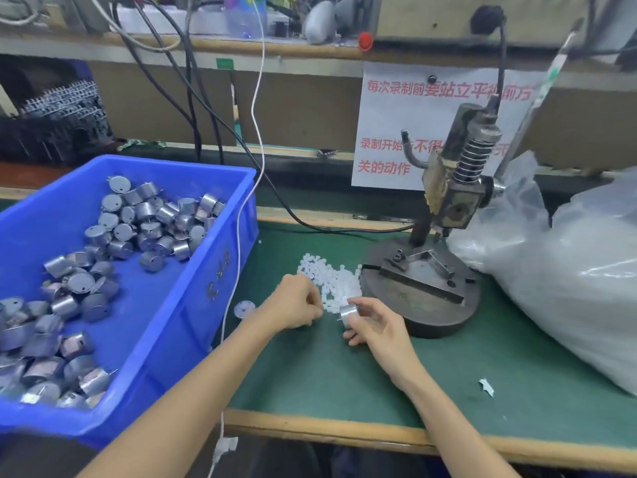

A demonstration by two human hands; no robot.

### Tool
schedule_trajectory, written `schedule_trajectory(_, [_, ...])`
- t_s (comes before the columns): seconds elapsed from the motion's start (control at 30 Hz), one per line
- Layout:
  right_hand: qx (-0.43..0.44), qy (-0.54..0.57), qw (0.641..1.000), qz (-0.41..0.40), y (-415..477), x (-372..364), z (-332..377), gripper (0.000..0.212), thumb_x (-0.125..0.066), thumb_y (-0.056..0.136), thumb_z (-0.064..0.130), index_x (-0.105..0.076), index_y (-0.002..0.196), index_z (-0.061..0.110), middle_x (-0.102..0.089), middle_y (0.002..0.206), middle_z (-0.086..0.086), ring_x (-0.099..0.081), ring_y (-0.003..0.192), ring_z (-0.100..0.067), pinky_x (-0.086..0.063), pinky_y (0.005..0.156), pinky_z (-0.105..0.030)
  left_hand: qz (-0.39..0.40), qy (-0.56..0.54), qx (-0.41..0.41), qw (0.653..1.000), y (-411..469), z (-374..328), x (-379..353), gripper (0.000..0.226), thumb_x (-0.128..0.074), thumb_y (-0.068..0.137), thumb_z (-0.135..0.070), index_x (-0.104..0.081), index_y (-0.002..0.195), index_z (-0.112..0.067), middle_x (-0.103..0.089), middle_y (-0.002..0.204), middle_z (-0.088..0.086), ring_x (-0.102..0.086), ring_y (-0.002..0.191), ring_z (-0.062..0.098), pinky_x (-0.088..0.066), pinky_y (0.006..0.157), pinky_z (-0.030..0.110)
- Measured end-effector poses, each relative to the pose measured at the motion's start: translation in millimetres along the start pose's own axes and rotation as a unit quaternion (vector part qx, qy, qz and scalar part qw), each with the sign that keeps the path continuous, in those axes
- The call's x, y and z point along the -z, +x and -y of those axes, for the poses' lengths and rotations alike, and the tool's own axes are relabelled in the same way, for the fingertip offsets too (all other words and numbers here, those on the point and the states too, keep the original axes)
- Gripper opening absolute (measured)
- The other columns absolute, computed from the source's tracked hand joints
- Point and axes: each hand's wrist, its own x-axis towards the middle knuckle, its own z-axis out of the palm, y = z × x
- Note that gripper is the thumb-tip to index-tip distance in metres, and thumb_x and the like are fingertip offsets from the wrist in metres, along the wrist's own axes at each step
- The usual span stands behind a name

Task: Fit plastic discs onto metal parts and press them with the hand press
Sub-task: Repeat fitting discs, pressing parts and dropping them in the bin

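Note:
A heap of small white plastic discs (332,282) lies on the green mat beside the round base of the hand press (427,288). My right hand (375,327) grips a small silver metal can (349,313) with a pin sticking out to the left, just in front of the heap. My left hand (298,301) hovers with curled fingers at the heap's near edge; whether it pinches a disc is hidden. One metal part (244,308) lies flat on the mat to the left of that hand.
A blue bin (213,270) with several metal cans stands at the left. A large clear plastic bag (579,270) fills the right side. A white cable (238,236) hangs over the bin's right wall. A paper scrap (486,387) lies near the table's front edge.

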Motion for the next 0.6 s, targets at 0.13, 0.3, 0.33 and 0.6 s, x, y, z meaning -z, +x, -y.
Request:
schedule_trajectory(0.13, [0.017,-0.049,0.999,-0.005,-4.9,10.3,-8.3,0.022,-0.061,0.09,0.006,-0.063,0.105,0.022,-0.066,0.073,0.004,-0.062,0.061,-0.009,-0.051,0.059,-0.021,-0.01,-0.046,-0.089,0.995,-7.9,-0.7,-34.5,0.006,-0.067,0.081,-0.014,-0.068,0.075,-0.017,-0.062,0.067,-0.011,-0.054,0.069,0.009,-0.043,0.069,0.02])
schedule_trajectory(0.3, [0.033,-0.106,0.994,-0.012,-5.7,8.7,-17.3,0.021,-0.059,0.091,0.007,-0.059,0.107,0.021,-0.065,0.076,0.005,-0.061,0.06,-0.004,-0.049,0.06,-0.018,-0.148,-0.075,-0.125,0.978,-13.6,16.6,-62.4,0.006,-0.066,0.086,-0.023,-0.07,0.081,-0.023,-0.052,0.08,-0.013,-0.039,0.08,0.007,-0.029,0.074,0.021])
schedule_trajectory(0.33, [0.034,-0.117,0.992,-0.014,-4.4,8.0,-18.5,0.02,-0.059,0.091,0.007,-0.059,0.108,0.017,-0.065,0.075,0.005,-0.06,0.06,-0.003,-0.049,0.059,-0.017,-0.157,-0.079,-0.131,0.976,-14.1,17.8,-63.7,0.01,-0.063,0.088,-0.021,-0.07,0.082,-0.022,-0.054,0.082,-0.01,-0.04,0.08,0.009,-0.032,0.075,0.022])
schedule_trajectory(0.6, [0.123,-0.235,0.964,-0.024,-1.6,1.9,-17.3,0.021,-0.061,0.09,0.006,-0.059,0.1,0.024,-0.06,0.089,0.014,-0.059,0.066,-0.012,-0.049,0.059,-0.027,-0.251,-0.156,-0.073,0.953,-16.6,22.7,-63.4,0.018,-0.058,0.086,-0.001,-0.069,0.091,-0.013,-0.063,0.086,-0.005,-0.05,0.081,0.015,-0.037,0.077,0.022])
